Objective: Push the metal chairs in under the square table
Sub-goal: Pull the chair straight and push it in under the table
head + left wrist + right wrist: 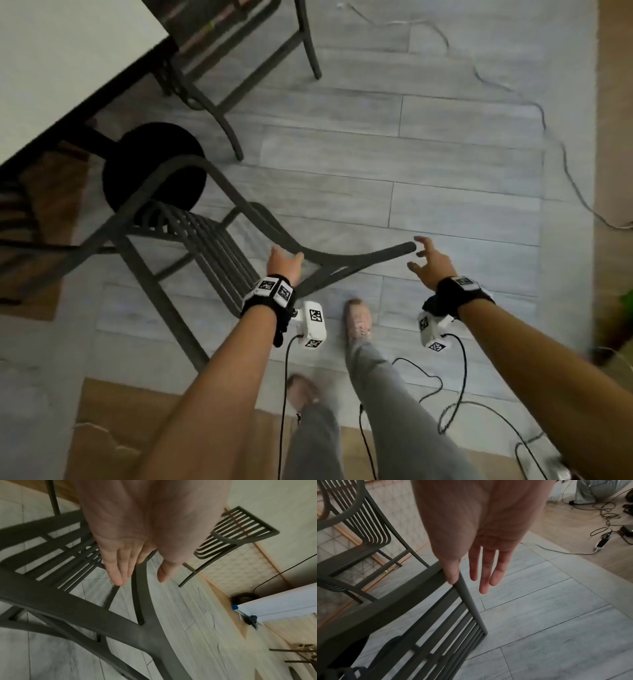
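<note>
The dark grey slatted metal chair (pixel 205 236) stood beside the white square tabletop (pixel 68 61), its seat only partly under. The left hand (pixel 284 262) lay on the top rail, fingers straight; the right hand (pixel 428 262) hovered spread at the rail's end, holding nothing. Judged step: taking hold. Next needs a steady forward shove.

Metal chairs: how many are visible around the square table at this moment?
2. The near chair stands just before the person, both open hands at its top rail. The far chair sits tucked against the table beyond it. Others may be hidden out of frame.
</note>
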The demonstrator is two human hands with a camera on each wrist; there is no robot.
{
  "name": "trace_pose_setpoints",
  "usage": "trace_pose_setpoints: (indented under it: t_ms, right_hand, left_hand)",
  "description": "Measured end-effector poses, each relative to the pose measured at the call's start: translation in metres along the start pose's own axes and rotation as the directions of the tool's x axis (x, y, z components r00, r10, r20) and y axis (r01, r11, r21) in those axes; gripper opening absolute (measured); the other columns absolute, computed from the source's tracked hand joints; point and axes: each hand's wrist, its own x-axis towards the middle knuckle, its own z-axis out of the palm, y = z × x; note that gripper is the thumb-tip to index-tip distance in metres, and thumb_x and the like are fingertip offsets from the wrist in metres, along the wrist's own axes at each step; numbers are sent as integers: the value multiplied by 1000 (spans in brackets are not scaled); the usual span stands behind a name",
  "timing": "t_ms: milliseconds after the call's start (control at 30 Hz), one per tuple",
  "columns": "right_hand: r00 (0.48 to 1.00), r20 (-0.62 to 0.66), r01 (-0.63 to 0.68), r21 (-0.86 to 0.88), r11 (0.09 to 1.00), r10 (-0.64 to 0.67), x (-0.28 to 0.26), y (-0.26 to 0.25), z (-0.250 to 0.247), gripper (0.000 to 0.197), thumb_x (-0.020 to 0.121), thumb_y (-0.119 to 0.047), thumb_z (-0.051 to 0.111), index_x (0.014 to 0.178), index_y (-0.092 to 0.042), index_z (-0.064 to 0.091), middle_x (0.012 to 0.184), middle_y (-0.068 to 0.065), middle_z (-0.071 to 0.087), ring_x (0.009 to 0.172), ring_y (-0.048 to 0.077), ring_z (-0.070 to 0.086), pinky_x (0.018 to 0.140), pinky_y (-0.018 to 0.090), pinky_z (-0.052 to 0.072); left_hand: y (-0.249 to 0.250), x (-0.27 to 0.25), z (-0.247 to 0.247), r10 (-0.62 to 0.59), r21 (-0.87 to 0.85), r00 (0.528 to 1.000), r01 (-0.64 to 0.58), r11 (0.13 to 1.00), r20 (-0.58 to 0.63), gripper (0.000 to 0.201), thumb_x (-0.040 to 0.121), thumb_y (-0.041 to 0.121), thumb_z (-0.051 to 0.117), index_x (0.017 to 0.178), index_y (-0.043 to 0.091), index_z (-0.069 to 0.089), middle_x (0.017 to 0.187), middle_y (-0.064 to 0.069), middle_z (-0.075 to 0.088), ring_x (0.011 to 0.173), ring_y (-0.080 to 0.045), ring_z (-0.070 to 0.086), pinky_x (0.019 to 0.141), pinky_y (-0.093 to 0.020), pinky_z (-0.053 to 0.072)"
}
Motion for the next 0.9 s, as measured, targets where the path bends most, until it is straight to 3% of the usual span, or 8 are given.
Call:
trace_pose_setpoints:
  t_ms: [133,233,367,433,500,666,800,900]
  right_hand:
    - [998,41,38,-23,999,-37,25,5,7,48,88,-20,63,132,-25,46,120,19,63,105,38,60,87,40,47]
    - [999,36,40,30,999,-41,35,9,13,37,88,-19,61,124,-28,53,108,17,68,84,30,60,74,33,46]
    - [999,17,35,66,997,-37,37,10,15,30,88,-17,60,116,-29,57,99,12,69,77,28,58,70,31,44]
    - [999,17,51,68,996,-52,34,11,12,30,88,-17,60,115,-31,58,98,11,69,76,28,58,69,31,46]
    - [996,33,76,59,995,-78,29,8,7,30,88,-18,60,114,-33,58,97,11,70,76,29,60,69,33,48]
    - [966,106,239,-16,971,-236,5,-8,-10,34,87,-14,61,118,-27,56,108,10,70,95,30,64,78,32,46]
    - [939,179,327,-203,923,-294,-18,-26,-27,39,87,-10,59,123,-25,54,116,14,67,103,34,61,83,40,48]
    - [922,203,380,-317,869,-329,-34,-39,-32,38,87,-16,60,124,-25,55,125,10,63,110,33,59,87,40,46]
  left_hand:
    - [16,19,20,-66,-131,996,58,990,-56,79,97,18,48,151,-1,-6,150,-21,39,138,-33,40,110,-32,31]
    - [19,29,30,-128,-244,984,95,965,-121,83,97,15,46,151,2,-16,147,-22,44,133,-35,46,107,-33,35]
    - [19,48,33,-230,-454,972,182,872,-52,84,93,10,48,152,7,-11,149,-20,38,130,-37,47,107,-45,42]
    - [21,50,29,-254,-559,967,214,801,6,80,91,1,47,153,10,-4,147,-16,37,127,-39,49,100,-57,46]
    - [21,44,22,-266,-606,964,229,762,30,77,90,-5,46,152,10,3,147,-20,36,124,-42,50,93,-62,48]
    - [10,11,-12,-239,-612,971,191,767,3,77,87,-2,50,151,9,10,148,-21,34,124,-42,50,88,-56,54]
    - [-6,-28,-53,-209,-674,978,143,725,-18,66,87,-4,50,146,8,22,144,-22,39,123,-40,51,86,-47,55]
    - [-32,-57,-87,-167,-726,986,104,680,-15,65,84,-5,52,143,7,27,139,-26,45,119,-41,55,89,-53,53]
